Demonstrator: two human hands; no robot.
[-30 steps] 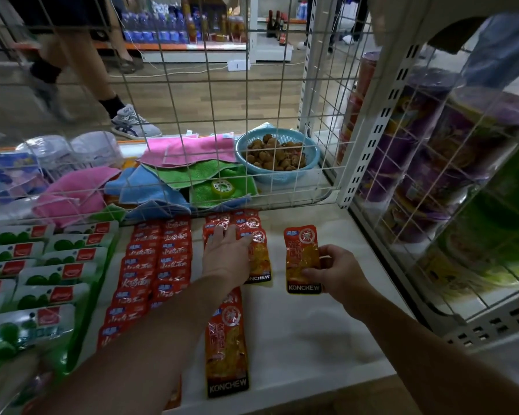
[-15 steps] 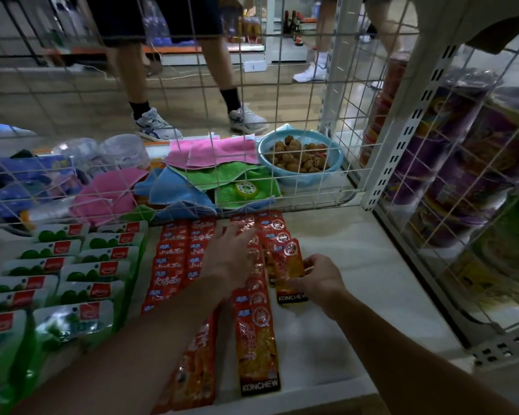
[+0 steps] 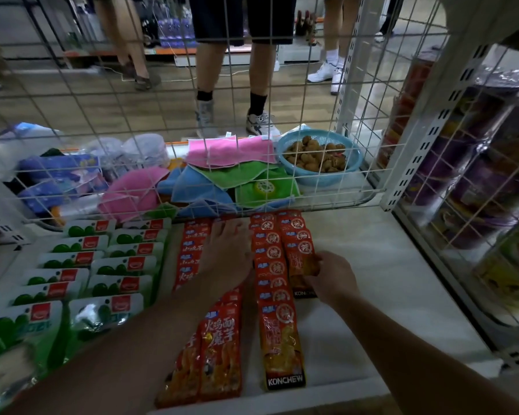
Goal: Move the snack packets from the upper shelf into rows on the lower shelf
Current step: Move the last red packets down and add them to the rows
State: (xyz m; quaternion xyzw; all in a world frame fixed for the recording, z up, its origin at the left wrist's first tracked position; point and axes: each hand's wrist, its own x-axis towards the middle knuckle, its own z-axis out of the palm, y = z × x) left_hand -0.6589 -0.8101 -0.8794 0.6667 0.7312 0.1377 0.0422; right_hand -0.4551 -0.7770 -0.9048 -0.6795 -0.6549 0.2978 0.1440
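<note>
Red-orange KONCHEW snack packets lie in overlapping rows on the white lower shelf (image 3: 372, 319). A long row (image 3: 274, 295) runs from the wire back to the front edge. Right of it is a short row (image 3: 297, 235). My right hand (image 3: 331, 277) pinches the front packet (image 3: 304, 272) of that short row, which lies flat on the shelf. My left hand (image 3: 228, 253) rests flat, fingers straight, on the red packet rows (image 3: 192, 253) left of the long row. Two red packets (image 3: 216, 354) lie at the front under my left forearm.
Green-and-white packets (image 3: 102, 265) fill the shelf's left part in two rows. A wire grid (image 3: 294, 181) closes the back; behind it lie cloths and a blue basket (image 3: 321, 157) of brown balls. Purple tubs (image 3: 474, 163) stand behind wire on the right. People's legs (image 3: 231, 85) stand beyond.
My right hand slid its packet left and back until it joined the short row beside the long one. My left hand shifted slightly left onto the red rows. The camera moved closer.
</note>
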